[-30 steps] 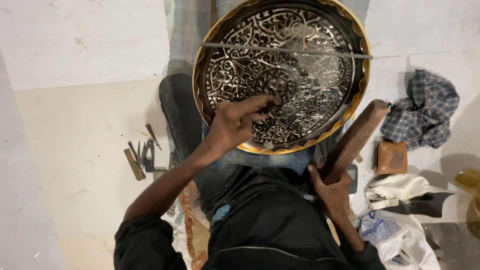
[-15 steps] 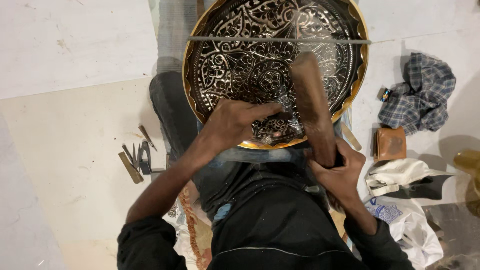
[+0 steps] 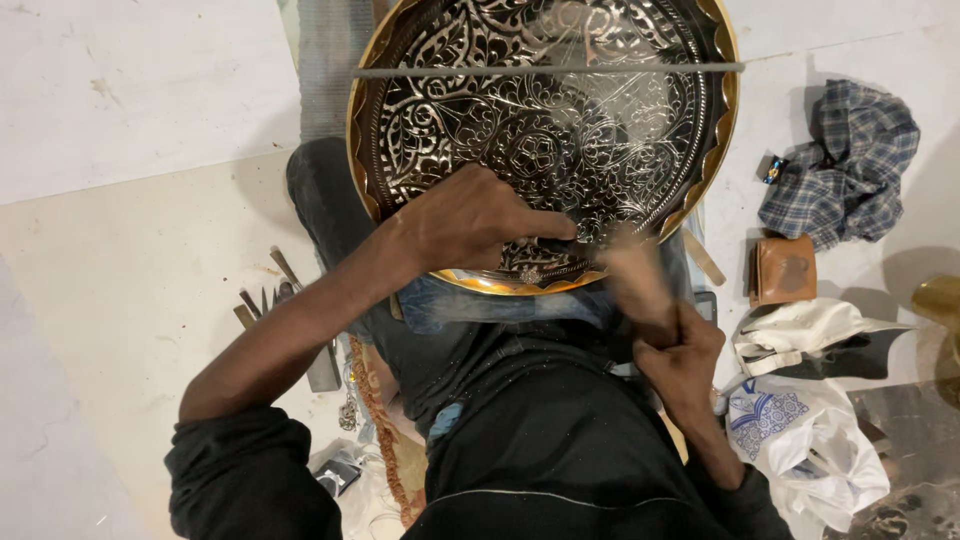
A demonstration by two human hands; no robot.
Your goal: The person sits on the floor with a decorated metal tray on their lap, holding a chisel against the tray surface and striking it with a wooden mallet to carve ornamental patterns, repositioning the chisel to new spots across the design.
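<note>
A large round engraved metal tray [image 3: 600, 90] with a golden scalloped rim leans in front of me, its lower edge near my lap. My left hand [image 3: 470, 220] rests on its lower part, fingers pinched on a small tool pressed against the engraved surface. My right hand [image 3: 680, 350] grips a wooden mallet [image 3: 635, 280], blurred with motion, its head close to the tray's lower rim beside my left fingertips. A thin metal rod [image 3: 550, 70] lies across the upper part of the tray.
Several small chisels [image 3: 270, 295] lie on the floor at my left. On the right lie a checked cloth [image 3: 845, 160], a small brown box [image 3: 782, 270], white cloth and plastic bags [image 3: 810, 440], and a brass object [image 3: 940, 300].
The mallet in my right hand swung up over the tray and has come back down toward the lower rim. My left hand stays on the tray with the small tool.
</note>
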